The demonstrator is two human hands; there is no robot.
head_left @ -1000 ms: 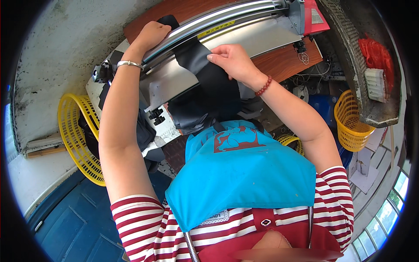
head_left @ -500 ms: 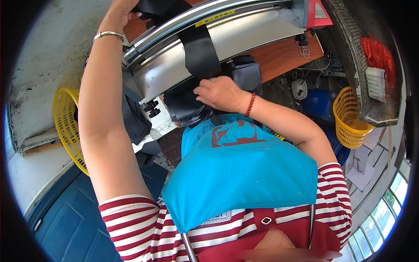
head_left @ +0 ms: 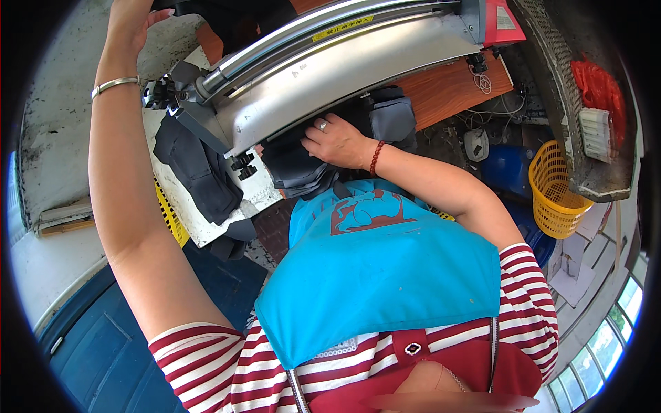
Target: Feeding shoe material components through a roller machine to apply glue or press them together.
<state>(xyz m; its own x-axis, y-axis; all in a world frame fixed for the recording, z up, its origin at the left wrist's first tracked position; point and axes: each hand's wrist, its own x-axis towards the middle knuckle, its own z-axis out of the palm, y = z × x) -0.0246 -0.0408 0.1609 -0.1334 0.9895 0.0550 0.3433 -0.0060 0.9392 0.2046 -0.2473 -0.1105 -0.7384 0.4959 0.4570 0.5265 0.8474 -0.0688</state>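
A machine with a long metal bar and a sloping silver plate [head_left: 296, 86] lies across the front of me. Beyond its left end, at the upper edge, my left hand [head_left: 131, 27] is closed at the edge of a black sheet [head_left: 234, 14]; the frame cuts off part of that hand. On the near side of the plate, my right hand [head_left: 337, 141] has its fingers curled over the top of a stack of black sheets [head_left: 292, 162]. Its fingertips are partly hidden against the dark material. The silver plate has no sheet on it.
More dark pieces [head_left: 200, 172] lie on a white surface left of the stack, and others [head_left: 392, 117] at its right. Black knobs [head_left: 242, 165] stick out below the plate. A yellow basket [head_left: 554, 193] stands right. Cables [head_left: 492, 117] hang beside the brown board [head_left: 441, 89].
The black strip that lay across the plate has gone from it toward the far side. My left hand has moved left. My right hand has shifted slightly left and down over the stack.
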